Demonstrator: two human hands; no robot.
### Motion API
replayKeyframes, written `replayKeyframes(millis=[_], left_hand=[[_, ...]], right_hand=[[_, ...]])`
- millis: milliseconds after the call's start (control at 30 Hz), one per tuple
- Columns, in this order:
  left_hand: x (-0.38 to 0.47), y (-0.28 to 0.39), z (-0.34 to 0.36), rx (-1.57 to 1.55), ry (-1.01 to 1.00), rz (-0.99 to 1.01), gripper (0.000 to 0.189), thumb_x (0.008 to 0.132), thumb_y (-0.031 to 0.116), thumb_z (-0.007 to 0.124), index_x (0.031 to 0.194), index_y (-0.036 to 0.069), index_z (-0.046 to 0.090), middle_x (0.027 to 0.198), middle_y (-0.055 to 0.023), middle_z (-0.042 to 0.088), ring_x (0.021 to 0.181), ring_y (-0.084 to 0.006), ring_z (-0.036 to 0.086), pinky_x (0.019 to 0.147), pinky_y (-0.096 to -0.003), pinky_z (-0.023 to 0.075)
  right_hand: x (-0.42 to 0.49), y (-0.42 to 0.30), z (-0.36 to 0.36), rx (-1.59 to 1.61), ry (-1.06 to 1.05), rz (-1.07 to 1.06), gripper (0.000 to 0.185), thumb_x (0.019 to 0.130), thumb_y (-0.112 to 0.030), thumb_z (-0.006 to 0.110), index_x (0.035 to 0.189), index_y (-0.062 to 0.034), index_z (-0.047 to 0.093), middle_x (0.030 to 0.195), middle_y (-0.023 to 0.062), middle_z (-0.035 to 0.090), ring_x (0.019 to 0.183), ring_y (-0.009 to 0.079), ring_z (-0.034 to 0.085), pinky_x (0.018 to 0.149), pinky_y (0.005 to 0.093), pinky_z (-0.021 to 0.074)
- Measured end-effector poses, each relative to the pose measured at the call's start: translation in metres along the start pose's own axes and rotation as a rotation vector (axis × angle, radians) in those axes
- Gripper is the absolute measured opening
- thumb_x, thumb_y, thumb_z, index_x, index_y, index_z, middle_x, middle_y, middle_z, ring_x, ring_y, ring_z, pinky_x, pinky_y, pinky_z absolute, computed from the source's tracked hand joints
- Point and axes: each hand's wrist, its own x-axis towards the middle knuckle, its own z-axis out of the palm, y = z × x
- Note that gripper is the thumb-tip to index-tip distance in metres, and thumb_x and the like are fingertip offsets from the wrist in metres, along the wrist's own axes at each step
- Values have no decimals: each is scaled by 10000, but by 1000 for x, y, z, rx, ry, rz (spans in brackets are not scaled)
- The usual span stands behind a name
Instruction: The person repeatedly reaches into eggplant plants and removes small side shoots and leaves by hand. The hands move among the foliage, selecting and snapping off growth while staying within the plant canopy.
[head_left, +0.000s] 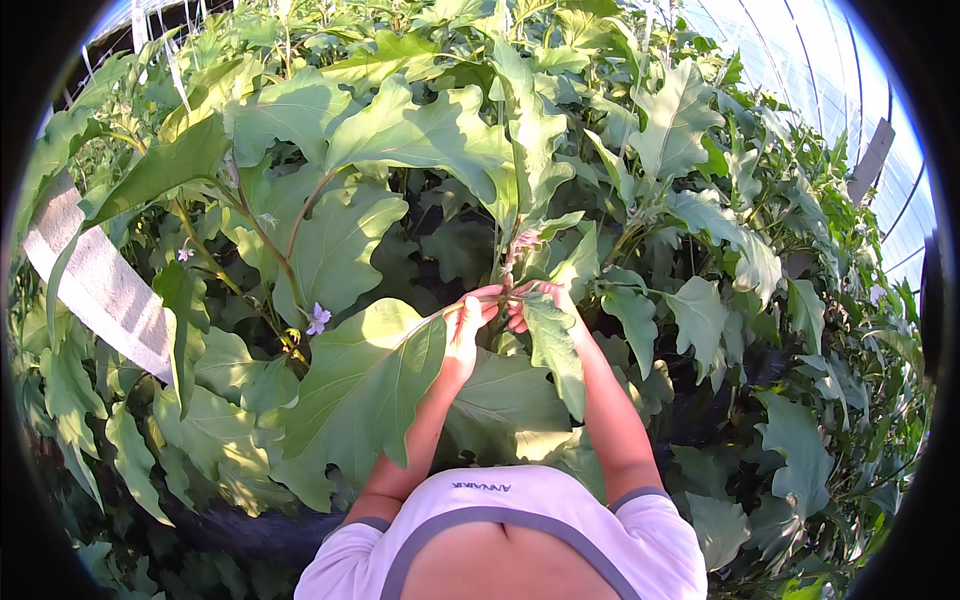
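Observation:
Both hands meet at an upright eggplant stem (506, 281) in the middle of the view. My left hand (469, 319) pinches that stem or a leaf stalk from the left, its thumb pointing up. On the other side my right hand (544, 300) has its fingers curled at the same stem, partly behind a small drooping leaf (553, 345). A large eggplant leaf (367, 375) hangs over my left forearm. Pinkish, wilted-looking blossoms (523, 244) sit just above the fingers. What exactly lies between the fingertips is too small to tell.
Dense eggplant foliage surrounds the arms. A purple flower (318, 319) hangs on a branch at the left. A pale, flat strip (105, 277) slants through the leaves at far left. Vertical strings (176, 75) run upwards, and a hooped translucent cover (817, 67) rises at upper right.

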Motion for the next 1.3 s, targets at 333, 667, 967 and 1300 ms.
replayKeyframes(millis=[333, 667, 967, 1300], left_hand=[[11, -17, 6, -136, 154, -32, 567, 995, 461, 352, 1134, -57, 538, 1139, -136, 592, 1042, -231, 594, 966, -362, 465], [31, -35, -2, -423, 413, -26, 489, 970, 444, 444, 1066, -10, 598, 896, -82, 655, 741, -164, 630, 630, -279, 511], [44, -39, 27, -200, 592, 67, 400, 1002, 359, 425, 1049, 4, 603, 890, -68, 634, 761, -132, 616, 684, -251, 518], [51, -64, 84, 368, 547, 267, 447, 900, -60, 456, 1346, -40, 431, 1203, -108, 609, 1049, -131, 589, 938, -266, 438]], right_hand=[[36, -43, 14, -258, -111, -24, 522, 832, -26, 602, 1319, 47, 429, 1150, 90, 548, 1039, 150, 561, 907, 267, 444], [62, -56, -4, -144, -385, 96, 292, 810, 113, 397, 981, 37, 621, 968, 79, 652, 909, 141, 622, 849, 284, 510], [67, -57, -6, -455, -398, -389, 173, 730, 155, 517, 748, 19, 623, 1051, 92, 544, 953, 180, 550, 857, 326, 485], [79, -98, 20, -596, -264, -611, 1096, 632, 6, 759, 1508, -190, 131, 1374, 232, 298, 1278, 314, 396, 957, 402, 434]])
